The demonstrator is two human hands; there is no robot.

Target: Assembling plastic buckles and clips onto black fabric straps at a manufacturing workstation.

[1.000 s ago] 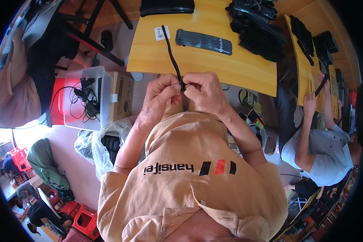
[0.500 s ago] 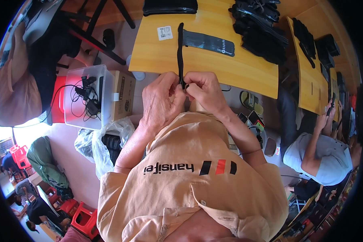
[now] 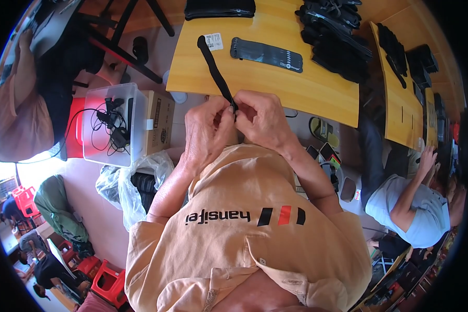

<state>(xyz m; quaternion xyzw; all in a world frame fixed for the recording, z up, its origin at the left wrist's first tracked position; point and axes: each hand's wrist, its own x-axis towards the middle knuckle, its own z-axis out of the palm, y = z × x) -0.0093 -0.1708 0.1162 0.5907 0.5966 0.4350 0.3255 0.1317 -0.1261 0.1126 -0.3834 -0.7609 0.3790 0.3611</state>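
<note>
Here, your left hand (image 3: 209,127) and right hand (image 3: 262,117) curl close together, both pinching the near end of a black strip (image 3: 215,68) pointing toward eleven o'clock.

Black strip (image 3: 216,73), perhaps fabric, in hands (image 3: 205,130) (image 3: 265,118)

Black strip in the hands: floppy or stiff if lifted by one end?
Probably slightly springy: the black strip runs nearly straight from the left hand and right hand at its near end, though the table may be supporting it. Likely light, being so slender.
</note>
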